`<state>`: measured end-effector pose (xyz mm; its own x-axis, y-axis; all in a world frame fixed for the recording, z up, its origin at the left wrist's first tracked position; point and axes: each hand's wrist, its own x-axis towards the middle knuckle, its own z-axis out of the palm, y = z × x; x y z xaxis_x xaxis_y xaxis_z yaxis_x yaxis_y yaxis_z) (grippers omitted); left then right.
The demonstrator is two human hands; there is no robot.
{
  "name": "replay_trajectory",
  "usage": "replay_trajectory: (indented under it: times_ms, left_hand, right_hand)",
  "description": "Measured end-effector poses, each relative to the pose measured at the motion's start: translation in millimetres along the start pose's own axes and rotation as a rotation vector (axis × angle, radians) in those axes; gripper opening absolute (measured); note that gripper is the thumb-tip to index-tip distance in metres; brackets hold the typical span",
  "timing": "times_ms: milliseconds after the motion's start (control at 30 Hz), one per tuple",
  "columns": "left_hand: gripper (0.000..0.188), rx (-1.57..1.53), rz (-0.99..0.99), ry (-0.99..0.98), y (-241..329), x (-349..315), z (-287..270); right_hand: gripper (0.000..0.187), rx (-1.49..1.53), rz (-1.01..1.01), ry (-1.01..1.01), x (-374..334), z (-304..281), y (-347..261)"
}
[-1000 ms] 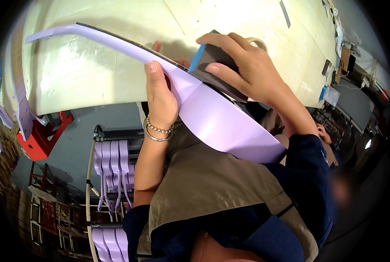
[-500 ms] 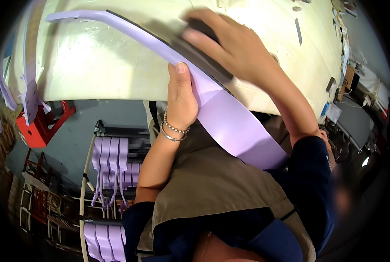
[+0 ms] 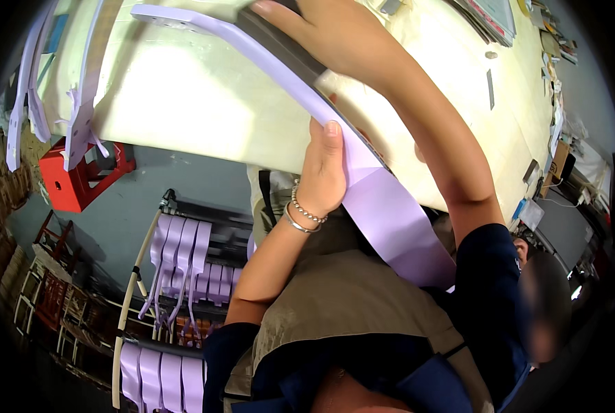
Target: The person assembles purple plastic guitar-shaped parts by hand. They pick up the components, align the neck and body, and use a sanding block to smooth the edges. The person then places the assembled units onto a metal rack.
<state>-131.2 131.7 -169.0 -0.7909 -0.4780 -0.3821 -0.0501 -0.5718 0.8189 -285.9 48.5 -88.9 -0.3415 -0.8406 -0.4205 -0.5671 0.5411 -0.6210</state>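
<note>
The left hand [image 3: 327,165] grasps a long, curved, smooth pale-purple piece [image 3: 400,217], thumb laid flat on its near face and fingertips showing past its far edge. From that hand the piece narrows up and leftward into a bent arm with small holes near its tip, and broadens down and rightward into a bowed panel ending beside the navy cloth sleeve [image 3: 490,289]. A metal bead bracelet [image 3: 304,211] and a plain silvery bangle [image 3: 298,226] circle the wrist just below this hand. Above it, the right hand [image 3: 345,38] grips a flat dark-grey block [image 3: 278,40] against the piece's upper long edge; some of its fingers are out of view. Beyond both hands spreads a cream-coloured tabletop [image 3: 204,103], with a stack of papers [image 3: 483,17] to the right hand's right. Well to the left of the left hand stands a red stand with cut-out sides [image 3: 66,180]; below and left of the same hand, a pale tubular rack [image 3: 130,292] bears a row of similar pale-purple pieces [image 3: 179,251].
</note>
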Motion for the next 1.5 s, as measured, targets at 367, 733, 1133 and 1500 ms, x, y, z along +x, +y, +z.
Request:
replay_trajectory:
  times_ms: [367, 733, 1133, 1500]
  left_hand:
    - [0.063, -0.017, -0.039, 0.014, 1, -1, 0]
    - [0.063, -0.112, -0.074, 0.016, 9, -1, 3]
    - [0.068, -0.040, 0.025, -0.016, 61, -5, 34]
    - [0.032, 1.389, 1.206, -0.240, 207, 7, 145]
  right_hand:
    - [0.047, -0.105, -0.262, 0.152, -42, 14, 64]
    - [0.045, -0.097, -0.148, 0.165, -4, 21, 39]
    - [0.042, -0.694, -0.033, 0.855, -35, -41, 112]
    - [0.040, -0.925, -0.413, 1.274, -308, -112, -7]
